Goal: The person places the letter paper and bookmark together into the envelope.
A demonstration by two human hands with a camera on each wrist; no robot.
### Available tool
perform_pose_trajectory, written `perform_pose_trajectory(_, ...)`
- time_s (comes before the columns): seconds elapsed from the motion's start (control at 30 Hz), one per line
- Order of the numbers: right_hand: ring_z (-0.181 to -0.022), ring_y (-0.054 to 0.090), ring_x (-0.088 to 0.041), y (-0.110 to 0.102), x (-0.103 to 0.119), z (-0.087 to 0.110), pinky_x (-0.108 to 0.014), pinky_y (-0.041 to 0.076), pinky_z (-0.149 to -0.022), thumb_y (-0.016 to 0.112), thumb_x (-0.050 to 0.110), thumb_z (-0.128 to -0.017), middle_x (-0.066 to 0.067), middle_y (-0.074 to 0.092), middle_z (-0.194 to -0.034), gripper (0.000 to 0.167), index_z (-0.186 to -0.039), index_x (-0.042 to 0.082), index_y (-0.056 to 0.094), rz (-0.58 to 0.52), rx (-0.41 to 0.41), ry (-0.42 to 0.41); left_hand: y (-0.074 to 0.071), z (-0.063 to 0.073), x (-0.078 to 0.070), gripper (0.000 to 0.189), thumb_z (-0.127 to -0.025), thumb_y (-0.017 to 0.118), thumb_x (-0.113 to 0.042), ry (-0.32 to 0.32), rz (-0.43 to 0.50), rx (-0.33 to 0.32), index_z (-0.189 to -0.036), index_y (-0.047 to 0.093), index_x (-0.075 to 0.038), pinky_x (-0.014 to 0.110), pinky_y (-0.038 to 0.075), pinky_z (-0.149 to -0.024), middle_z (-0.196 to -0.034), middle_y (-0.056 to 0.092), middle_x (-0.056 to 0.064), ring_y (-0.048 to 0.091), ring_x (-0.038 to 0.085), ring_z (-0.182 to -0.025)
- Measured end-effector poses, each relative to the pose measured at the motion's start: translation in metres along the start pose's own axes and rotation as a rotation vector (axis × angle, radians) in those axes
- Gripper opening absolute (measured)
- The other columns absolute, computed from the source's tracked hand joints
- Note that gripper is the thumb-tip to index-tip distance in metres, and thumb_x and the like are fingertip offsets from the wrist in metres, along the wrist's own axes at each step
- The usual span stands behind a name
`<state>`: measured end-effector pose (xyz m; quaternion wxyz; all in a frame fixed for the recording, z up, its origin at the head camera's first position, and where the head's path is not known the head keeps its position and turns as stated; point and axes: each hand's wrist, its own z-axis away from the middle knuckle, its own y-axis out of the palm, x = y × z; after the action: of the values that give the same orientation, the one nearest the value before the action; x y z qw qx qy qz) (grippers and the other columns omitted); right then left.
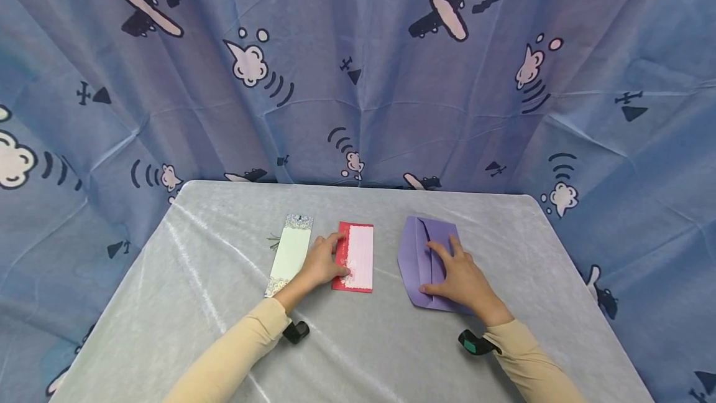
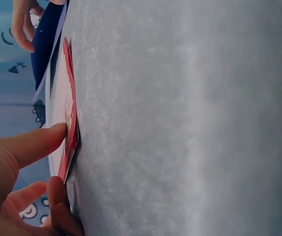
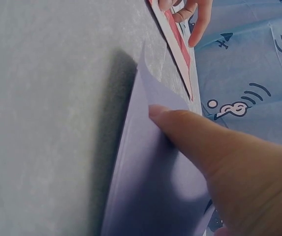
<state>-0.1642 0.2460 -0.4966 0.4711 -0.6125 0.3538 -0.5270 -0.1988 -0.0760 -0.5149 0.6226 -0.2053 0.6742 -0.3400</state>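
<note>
A red card (image 1: 360, 258) with a pale pink panel lies on the grey cloth at mid-table. My left hand (image 1: 321, 261) grips its left side; in the left wrist view the thumb (image 2: 42, 142) presses on its face and curled fingertips meet its edge. To the right is a purple envelope (image 1: 413, 266), its flap folded over but slightly raised. My right hand (image 1: 461, 275) rests on it with thumb and fingers spread along the flap. The right wrist view has the thumb (image 3: 190, 132) touching the purple paper, while the other fingers are mostly hidden.
A pale green bookmark-like card (image 1: 292, 247) with patterned ends and a small dark tassel (image 1: 273, 241) lies left of the red card, partly under my left forearm. A grey cloth (image 1: 386, 353) covers the table. Behind it hangs a blue curtain (image 1: 380, 111) printed with planes.
</note>
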Motion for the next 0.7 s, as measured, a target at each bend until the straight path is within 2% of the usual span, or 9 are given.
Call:
perform_pose_trajectory(0.13, -0.121, 0.046, -0.065, 0.0009, -0.0006, 0.0001, -0.07, 0.048, -0.086, 0.085, 0.057, -0.066, -0.039, 0.023, -0.154, 0.098, -0.147, 0.021, 0.043, 0.003, 0.0, -0.004, -0.0002, 0.0005, -0.0013, 0.084, -0.067, 0.09, -0.012, 0.004, 0.0, 0.008, -0.141, 0.051, -0.006, 0.038, 0.051, -0.08, -0.104, 0.064, 0.018, 0.058, 0.027, -0.097)
perform_pose_trajectory(0.27, -0.121, 0.046, -0.065, 0.0011, -0.001, 0.0002, -0.07, 0.048, -0.085, 0.085, 0.057, -0.066, -0.039, 0.024, -0.154, 0.098, -0.146, 0.02, 0.043, 0.003, -0.003, -0.009, -0.001, 0.0016, -0.0031, 0.083, -0.068, 0.089, -0.012, -0.003, 0.0, 0.02, -0.142, 0.051, -0.007, 0.035, 0.05, -0.075, -0.099, 0.066, 0.016, 0.056, 0.025, -0.094)
perform_pose_trajectory(0.57, -0.122, 0.045, -0.064, 0.0009, -0.0001, 0.0008, -0.069, 0.048, -0.085, 0.085, 0.057, -0.066, -0.038, 0.023, -0.154, 0.098, -0.147, 0.02, 0.043, -0.003, -0.001, -0.006, -0.0026, 0.0027, -0.0029, 0.071, -0.072, 0.085, -0.008, 0.031, 0.02, 0.048, -0.137, 0.055, -0.007, 0.024, 0.04, -0.054, -0.071, 0.058, 0.006, 0.049, 0.012, -0.062)
perform_pose_trajectory(0.7, -0.122, 0.044, -0.065, 0.0002, 0.0012, 0.001, -0.07, 0.048, -0.085, 0.085, 0.056, -0.066, -0.038, 0.023, -0.154, 0.098, -0.147, 0.02, 0.042, 0.0, 0.0, -0.005, -0.0036, 0.0033, -0.0024, 0.07, -0.073, 0.085, -0.008, 0.024, 0.032, 0.057, -0.136, 0.055, -0.007, 0.022, 0.039, -0.053, -0.069, 0.057, 0.004, 0.047, 0.01, -0.058)
